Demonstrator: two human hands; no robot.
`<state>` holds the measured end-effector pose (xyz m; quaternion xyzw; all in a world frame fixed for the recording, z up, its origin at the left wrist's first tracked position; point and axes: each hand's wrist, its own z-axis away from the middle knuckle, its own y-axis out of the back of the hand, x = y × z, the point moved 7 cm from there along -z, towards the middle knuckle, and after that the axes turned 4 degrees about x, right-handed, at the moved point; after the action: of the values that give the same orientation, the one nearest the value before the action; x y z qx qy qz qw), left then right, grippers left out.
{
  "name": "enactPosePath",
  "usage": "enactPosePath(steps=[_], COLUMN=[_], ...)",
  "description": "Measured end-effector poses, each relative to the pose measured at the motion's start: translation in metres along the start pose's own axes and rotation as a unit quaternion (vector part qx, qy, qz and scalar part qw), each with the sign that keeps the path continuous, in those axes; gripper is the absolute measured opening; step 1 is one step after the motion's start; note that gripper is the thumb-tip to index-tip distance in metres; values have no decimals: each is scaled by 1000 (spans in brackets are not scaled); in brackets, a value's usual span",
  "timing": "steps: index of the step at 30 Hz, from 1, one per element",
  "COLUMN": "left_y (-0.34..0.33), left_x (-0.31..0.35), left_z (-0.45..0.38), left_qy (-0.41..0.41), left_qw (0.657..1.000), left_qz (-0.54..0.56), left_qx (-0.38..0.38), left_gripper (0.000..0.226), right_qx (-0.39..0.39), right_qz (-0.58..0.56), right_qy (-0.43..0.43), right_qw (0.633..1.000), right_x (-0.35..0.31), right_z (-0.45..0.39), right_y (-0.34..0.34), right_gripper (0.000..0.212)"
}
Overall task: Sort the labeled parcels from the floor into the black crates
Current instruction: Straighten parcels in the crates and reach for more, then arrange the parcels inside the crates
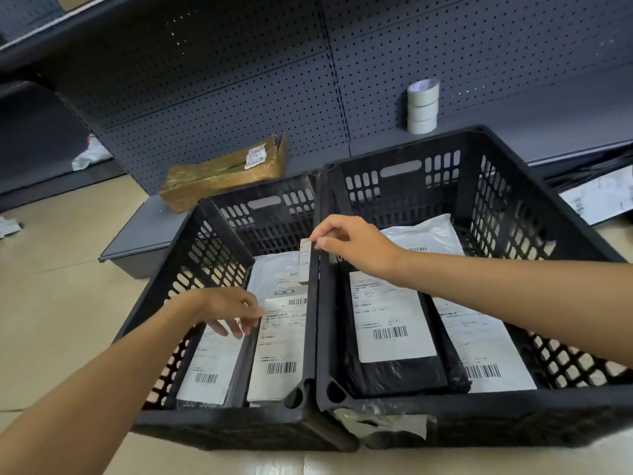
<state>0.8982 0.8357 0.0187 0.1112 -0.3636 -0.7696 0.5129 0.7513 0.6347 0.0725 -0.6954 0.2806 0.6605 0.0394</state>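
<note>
1. Two black crates stand side by side on the floor, touching along their inner walls: the left crate and the right crate. Both already hold labeled parcels lying flat, so the sorting looks well under way.
2. The left crate holds a black parcel on its left side, a white-labeled parcel beside it, and a white mailer further back.
3. The right crate holds a black parcel with a large label, a second labeled parcel to its right, and a white plastic mailer behind.
4. The right hand pinches a small narrow box by its top edge, thumb and fingers curled onto it, holding it upright just inside the left crate against the shared wall.
5. The left hand reaches into the left crate with fingers loosely spread, its tips at the parcels; it appears to grip nothing, though whether it presses on a parcel is hard to tell.
6. Still outside the crates: a brown taped parcel on the low shelf base, a white bag at far left, and a black mailer at far right, cut off by the frame edge.
7. The label print is too small to read, so the sorting rule cannot be judged. The lower part of the small box is hidden by the crate wall.
</note>
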Motion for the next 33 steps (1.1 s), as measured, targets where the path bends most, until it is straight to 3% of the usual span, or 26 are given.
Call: enactPosePath(steps=[3, 6, 9, 14, 20, 25, 33], left_y=[31, 62, 75, 68, 46, 23, -15], left_x=[34, 68, 101, 169, 244, 309, 415], left_z=[-5, 5, 17, 29, 28, 30, 49], left_qy=[-46, -101, -141, -193, -242, -285, -356], left_qw=[987, 932, 882, 860, 870, 872, 831], left_qz=[18, 46, 82, 48, 10, 4, 13], left_qx=[154, 346, 442, 470, 428, 397, 428], left_gripper=[17, 14, 15, 15, 17, 20, 26], right_qx=[9, 6, 15, 49, 122, 220, 322], right_qz=[-4, -7, -10, -34, -88, -175, -218], right_qy=[-11, -33, -55, -93, -137, -178, -224], right_qw=[1000, 999, 998, 994, 979, 943, 894], right_x=[5, 12, 18, 29, 29, 47, 106], right_z=[3, 5, 6, 17, 33, 57, 101], right_y=[15, 32, 54, 101, 176, 242, 325], right_gripper=[12, 11, 15, 18, 27, 27, 13])
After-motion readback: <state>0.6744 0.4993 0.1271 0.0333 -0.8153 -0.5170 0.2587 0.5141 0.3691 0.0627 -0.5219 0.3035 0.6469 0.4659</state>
